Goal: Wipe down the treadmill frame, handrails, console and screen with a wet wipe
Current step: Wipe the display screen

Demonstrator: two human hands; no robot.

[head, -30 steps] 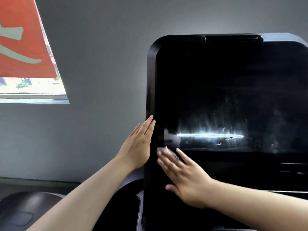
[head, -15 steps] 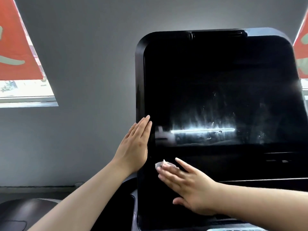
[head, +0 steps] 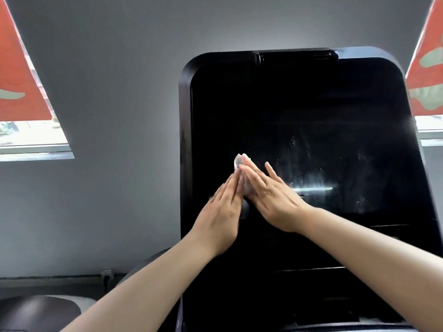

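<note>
Right hand (head: pixel 271 197) flat, straight fingers pressing a crumpled wet wipe (head: pixel 239 161) onto the black treadmill screen (head: pixel 311 116) near its left edge, left hand (head: pixel 221 216) flat beside it, fingertips touching the wipe.

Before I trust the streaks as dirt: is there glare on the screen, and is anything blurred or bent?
Head view: a bright horizontal glare line lies across the dark screen, with pale smears around it; the wipe under the right hand looks soft; the windows are overexposed and slant outward from wide-angle distortion.
</note>
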